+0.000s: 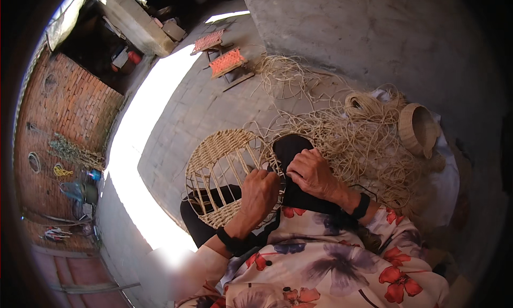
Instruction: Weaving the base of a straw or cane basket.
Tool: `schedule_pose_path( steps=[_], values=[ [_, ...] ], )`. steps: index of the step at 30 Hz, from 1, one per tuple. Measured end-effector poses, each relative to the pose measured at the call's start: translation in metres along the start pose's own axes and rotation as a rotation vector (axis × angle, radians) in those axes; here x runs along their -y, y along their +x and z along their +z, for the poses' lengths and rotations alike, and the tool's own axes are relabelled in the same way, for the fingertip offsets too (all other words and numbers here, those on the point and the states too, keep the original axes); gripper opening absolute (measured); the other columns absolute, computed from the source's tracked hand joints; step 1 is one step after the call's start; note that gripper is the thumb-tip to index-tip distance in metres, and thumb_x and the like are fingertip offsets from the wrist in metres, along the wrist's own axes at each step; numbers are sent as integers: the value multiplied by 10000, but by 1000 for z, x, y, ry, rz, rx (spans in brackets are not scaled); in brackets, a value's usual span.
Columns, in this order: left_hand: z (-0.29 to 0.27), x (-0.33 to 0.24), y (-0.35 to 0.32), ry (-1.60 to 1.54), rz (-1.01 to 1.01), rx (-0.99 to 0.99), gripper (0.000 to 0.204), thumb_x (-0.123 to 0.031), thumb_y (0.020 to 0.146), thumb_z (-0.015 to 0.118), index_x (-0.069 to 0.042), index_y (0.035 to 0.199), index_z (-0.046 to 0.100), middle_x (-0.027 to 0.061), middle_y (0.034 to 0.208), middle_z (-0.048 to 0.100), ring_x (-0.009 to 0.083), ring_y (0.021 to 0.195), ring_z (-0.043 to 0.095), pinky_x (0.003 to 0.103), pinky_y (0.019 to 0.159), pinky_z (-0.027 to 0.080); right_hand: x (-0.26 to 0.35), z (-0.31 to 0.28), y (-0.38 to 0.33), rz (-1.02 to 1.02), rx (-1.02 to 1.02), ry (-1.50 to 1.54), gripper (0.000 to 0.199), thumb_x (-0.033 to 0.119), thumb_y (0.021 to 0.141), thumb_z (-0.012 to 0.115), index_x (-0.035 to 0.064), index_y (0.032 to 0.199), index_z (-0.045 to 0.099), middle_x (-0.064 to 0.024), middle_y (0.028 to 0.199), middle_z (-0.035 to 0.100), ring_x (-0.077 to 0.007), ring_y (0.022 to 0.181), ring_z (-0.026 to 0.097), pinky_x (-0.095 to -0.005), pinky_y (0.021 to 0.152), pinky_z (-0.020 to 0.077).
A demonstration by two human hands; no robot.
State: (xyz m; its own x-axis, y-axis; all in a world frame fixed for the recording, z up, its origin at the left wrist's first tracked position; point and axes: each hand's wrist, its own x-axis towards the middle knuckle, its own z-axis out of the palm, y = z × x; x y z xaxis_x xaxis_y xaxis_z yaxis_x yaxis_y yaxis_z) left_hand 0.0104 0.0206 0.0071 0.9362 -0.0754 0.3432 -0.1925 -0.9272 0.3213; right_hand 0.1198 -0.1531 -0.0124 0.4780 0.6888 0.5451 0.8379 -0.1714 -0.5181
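Straw-coloured woven disc [222, 174] rests on the knees; left hand [259, 193] and right hand [312, 171] both grip closed on its edge strands. Loose fibre pile [352, 142] beside the disc may tangle in.

A pale straw-coloured woven round frame [222, 174] is being shown against black trousers [291, 147]. Cream fabric patterned with red and purple-grey flowers is being worn as a blouse [331, 265], and black wristbands are being worn on both wrists. Tan loose fibre strands [347, 137] are being seen on grey paving [187, 121]. Two stools [227, 62] are being shown with orange-red woven seats. A brick wall [69, 105] is being shown in reddish brown.
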Motion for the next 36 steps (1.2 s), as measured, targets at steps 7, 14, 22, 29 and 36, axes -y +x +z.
schedule_pose_path(
  steps=[7, 14, 22, 29, 36],
  values=[
    [0, -8, 13, -7, -136, 108, 63, -47, 799, 659, -28, 792, 600, 145, 721, 575, 357, 717, 629, 452, 626, 496, -5, 5, -5, -47, 34, -36, 129, 159, 801, 725, 101, 842, 617, -59, 857, 536, -247, 876, 537, -397, 816, 384],
    [-9, -4, 18, -107, -127, 82, 19, -66, 813, 665, -62, 831, 661, 141, 747, 614, 365, 687, 637, 447, 607, 504, -3, 6, -9, -52, -18, -38, 166, 110, 750, 756, 107, 855, 627, -47, 858, 537, -247, 866, 537, -385, 815, 400],
    [-4, -2, 15, 14, -77, 91, 79, -70, 825, 649, -35, 772, 602, 160, 718, 603, 374, 658, 622, 473, 585, 489, -4, 8, -10, -29, -15, -20, 155, 99, 767, 751, 101, 861, 628, -44, 861, 542, -246, 865, 534, -382, 813, 398],
    [2, -3, 15, -37, -82, 134, 95, -86, 849, 623, -45, 929, 593, 176, 748, 627, 375, 694, 644, 464, 595, 499, -6, 12, -10, -29, -30, -28, 157, 136, 758, 735, 100, 876, 638, -45, 880, 531, -235, 896, 526, -395, 828, 377],
    [-11, 14, 25, -494, -476, 346, 248, -36, 850, 537, -62, 1096, 561, 161, 764, 688, 310, 705, 688, 409, 648, 522, -2, 15, -6, -38, 48, -57, 221, 159, 711, 751, 140, 919, 679, -26, 903, 542, -226, 905, 521, -396, 810, 358]
  ],
)
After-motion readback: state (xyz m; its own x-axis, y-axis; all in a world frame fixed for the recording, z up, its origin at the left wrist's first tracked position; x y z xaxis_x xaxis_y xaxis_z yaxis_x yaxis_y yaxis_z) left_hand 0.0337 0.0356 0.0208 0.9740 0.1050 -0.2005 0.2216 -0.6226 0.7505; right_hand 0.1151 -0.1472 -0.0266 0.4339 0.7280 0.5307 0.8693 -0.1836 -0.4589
